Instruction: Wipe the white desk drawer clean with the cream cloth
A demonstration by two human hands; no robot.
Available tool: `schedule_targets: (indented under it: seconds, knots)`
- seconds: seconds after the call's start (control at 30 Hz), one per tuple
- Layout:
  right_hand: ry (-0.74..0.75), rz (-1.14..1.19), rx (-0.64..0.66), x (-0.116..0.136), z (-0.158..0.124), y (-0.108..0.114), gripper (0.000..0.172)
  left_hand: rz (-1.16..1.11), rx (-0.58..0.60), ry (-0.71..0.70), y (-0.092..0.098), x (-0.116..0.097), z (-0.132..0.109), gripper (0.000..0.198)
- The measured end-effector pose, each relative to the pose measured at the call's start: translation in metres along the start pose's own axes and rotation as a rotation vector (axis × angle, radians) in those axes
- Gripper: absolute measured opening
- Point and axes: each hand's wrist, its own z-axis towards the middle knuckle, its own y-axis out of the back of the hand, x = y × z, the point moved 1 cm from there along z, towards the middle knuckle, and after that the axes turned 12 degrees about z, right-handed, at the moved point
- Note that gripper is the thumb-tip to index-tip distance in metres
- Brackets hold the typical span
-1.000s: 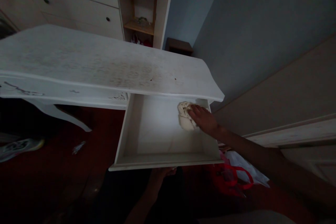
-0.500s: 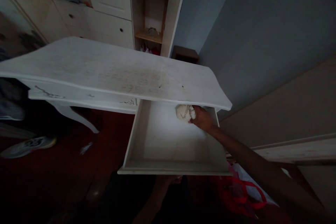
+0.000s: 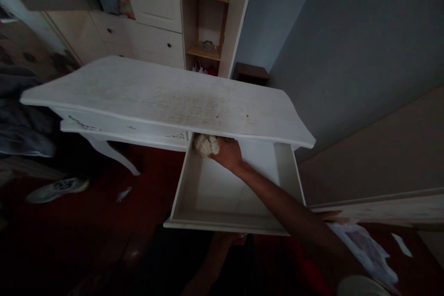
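A crumpled off-white cloth (image 3: pixel 206 144) is bunched in my right hand (image 3: pixel 228 152), whose fingers are closed round it. The hand presses the cloth into the back left corner of a pulled-out white drawer (image 3: pixel 222 194), just under the desk top's edge. My forearm crosses over the drawer's right side. Below the drawer front, my left hand (image 3: pixel 231 239) is low and in shadow, close against the underside. Most of its fingers are hidden, so its grip is unclear. The white desk (image 3: pixel 145 88) has dark smudges on its top.
Behind the desk stands a white cabinet (image 3: pixel 156 4) with an open door and shelves holding bags. A grey wall (image 3: pixel 364 55) rises at the right. A sneaker (image 3: pixel 57 190) lies on the dark red floor at left; a white plastic bag (image 3: pixel 364 245) is at lower right.
My right hand has slid the cloth leftward along the back of the drawer, from the right part to the left corner. My left hand stays under the drawer front. The view has shifted slightly.
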Motion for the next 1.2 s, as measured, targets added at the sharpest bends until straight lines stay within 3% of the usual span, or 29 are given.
schedule_targets:
  seconds: [0.13,0.23,0.37,0.53,0.67,0.8,0.9,1.03,1.1,1.2]
  knots:
    - [0.080,0.041,0.008,0.014,0.012,-0.007,0.065,-0.007,-0.020,-0.010,-0.001,0.002,-0.001,0.036]
    - [0.134,0.045,0.077,0.011,0.009,-0.002,0.059,-0.008,-0.029,-0.016,-0.003,0.003,-0.003,0.034]
    - [0.266,0.035,0.238,0.015,-0.016,0.001,0.045,0.006,-0.037,-0.019,-0.005,-0.001,-0.006,0.035]
    - [0.494,0.108,0.443,0.039,-0.063,-0.003,0.029,-0.002,-0.036,-0.021,-0.005,-0.008,-0.012,0.034]
    - [0.446,0.229,0.493,0.044,-0.082,-0.003,0.024,0.009,-0.037,-0.018,-0.006,-0.007,-0.010,0.039]
    - [0.137,0.412,0.370,0.035,-0.077,0.008,0.023,0.034,-0.019,-0.006,-0.006,0.000,-0.005,0.046]
    - [-0.050,0.597,0.108,0.032,-0.070,0.020,0.020,0.034,0.002,-0.027,-0.005,0.004,-0.001,0.048]
    - [-0.089,0.753,-0.246,0.038,-0.061,0.030,0.034,0.024,0.020,-0.028,-0.004,0.007,0.001,0.046]
    - [-0.059,0.777,-0.287,0.043,-0.056,0.030,0.050,0.028,0.015,-0.017,-0.003,0.007,0.001,0.047]
    - [0.028,0.745,-0.140,0.051,-0.052,0.023,0.066,0.029,-0.006,-0.006,-0.002,0.007,0.001,0.050]
